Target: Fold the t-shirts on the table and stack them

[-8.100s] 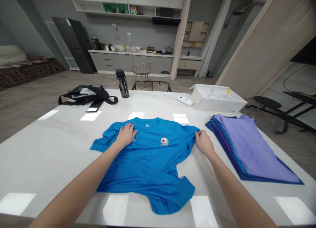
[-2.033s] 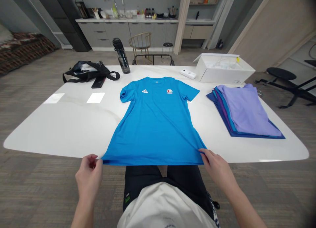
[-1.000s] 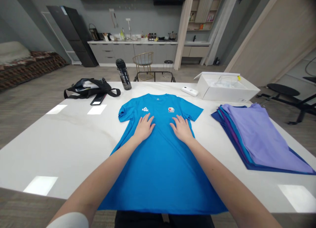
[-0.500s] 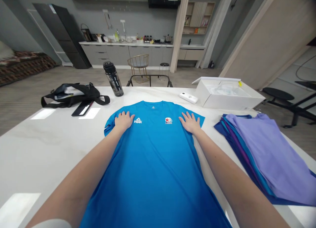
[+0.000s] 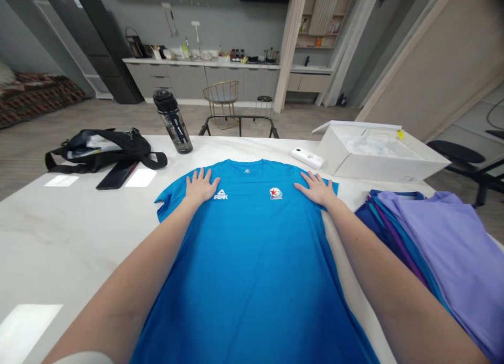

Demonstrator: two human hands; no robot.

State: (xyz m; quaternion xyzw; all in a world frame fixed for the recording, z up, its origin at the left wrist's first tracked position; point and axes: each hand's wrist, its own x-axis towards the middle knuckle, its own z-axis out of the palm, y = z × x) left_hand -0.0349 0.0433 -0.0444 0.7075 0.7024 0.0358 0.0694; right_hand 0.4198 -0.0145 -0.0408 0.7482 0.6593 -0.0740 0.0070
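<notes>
A blue T-shirt (image 5: 252,259) lies spread out, front side up, on the white table (image 5: 59,248), collar at the far end. It bears a white PEAK logo and a round red-and-white badge on its chest. My left hand (image 5: 200,188) rests flat on the shirt near the left shoulder, fingers spread. Near the right shoulder, my right hand (image 5: 317,189) presses on the cloth, open too. The lower end of the shirt runs out of view at the bottom edge.
Folded shirts (image 5: 452,248) are stacked at the right. Behind them stands an open white box (image 5: 389,164), with a white handheld device (image 5: 307,158) beside it. Toward the back left are a dark bottle (image 5: 173,125), a black bag (image 5: 106,148) and a phone (image 5: 116,175).
My right hand has shifted slightly outward on the right shoulder, and the cloth looks smoother, with the diagonal crease fainter. My left hand stays on the left shoulder. The camera view has tilted down a little.
</notes>
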